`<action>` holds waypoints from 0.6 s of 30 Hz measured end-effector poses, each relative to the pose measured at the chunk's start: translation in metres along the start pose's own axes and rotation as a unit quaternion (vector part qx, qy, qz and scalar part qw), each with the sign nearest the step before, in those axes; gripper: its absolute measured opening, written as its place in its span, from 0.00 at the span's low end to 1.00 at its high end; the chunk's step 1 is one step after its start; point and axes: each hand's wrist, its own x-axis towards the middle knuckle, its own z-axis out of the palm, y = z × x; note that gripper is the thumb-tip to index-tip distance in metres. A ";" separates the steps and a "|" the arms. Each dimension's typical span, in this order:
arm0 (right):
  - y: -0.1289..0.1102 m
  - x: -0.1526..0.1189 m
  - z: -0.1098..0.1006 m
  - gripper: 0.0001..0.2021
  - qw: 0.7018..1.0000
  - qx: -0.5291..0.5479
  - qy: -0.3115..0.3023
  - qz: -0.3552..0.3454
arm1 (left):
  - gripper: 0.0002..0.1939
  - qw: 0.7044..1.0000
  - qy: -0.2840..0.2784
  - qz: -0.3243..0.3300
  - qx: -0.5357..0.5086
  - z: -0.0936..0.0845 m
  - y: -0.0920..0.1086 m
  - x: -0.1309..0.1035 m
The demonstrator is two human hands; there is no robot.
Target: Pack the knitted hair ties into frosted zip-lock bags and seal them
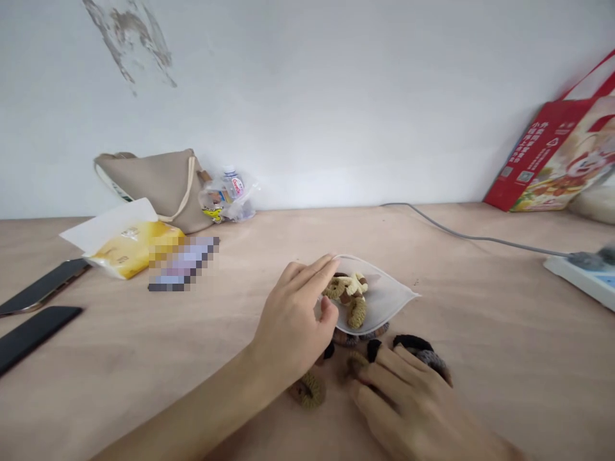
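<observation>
My left hand [300, 314] is closed on the rim of a translucent plastic pouch [384, 298], whose mouth gapes toward me. Inside the pouch lie several hair ties [356, 312] in olive, cream and brown. Over the table, my right hand [403, 397] has its fingers spread, with the tips down among loose hair ties. A brownish hair tie [356, 363] is by its index finger, and black and grey ones [420, 347] lie just beyond its knuckles. Another olive hair tie [310, 389] rests below my left wrist. Parts of the loose ties are hidden under my right hand.
At the left are two dark phones [43, 285], a yellow tissue pack [139, 246] and a blurred-out flat object [185, 264]. A beige bag [154, 182] and a clear bag with a bottle [233, 189] stand by the wall. A power strip [583, 278] and a red carton [542, 153] are right.
</observation>
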 end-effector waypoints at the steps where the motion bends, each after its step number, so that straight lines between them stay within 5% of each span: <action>1: 0.001 0.000 -0.003 0.16 1.000 0.008 0.002 -0.021 | 0.26 1.000 0.001 0.000 0.000 0.000 0.000 0.000; 4: 0.012 0.000 -0.020 0.16 0.997 0.028 0.056 -0.041 | 0.26 1.000 0.002 0.001 -0.006 -0.002 0.001 -0.001; 8: 0.022 0.000 -0.031 0.14 0.996 -0.022 0.081 0.040 | 0.26 1.000 0.001 0.000 -0.019 -0.003 0.002 0.000; 18: -0.024 0.021 0.038 0.11 0.995 0.026 0.080 -0.059 | 0.23 1.000 0.001 0.020 -0.009 -0.007 -0.002 0.001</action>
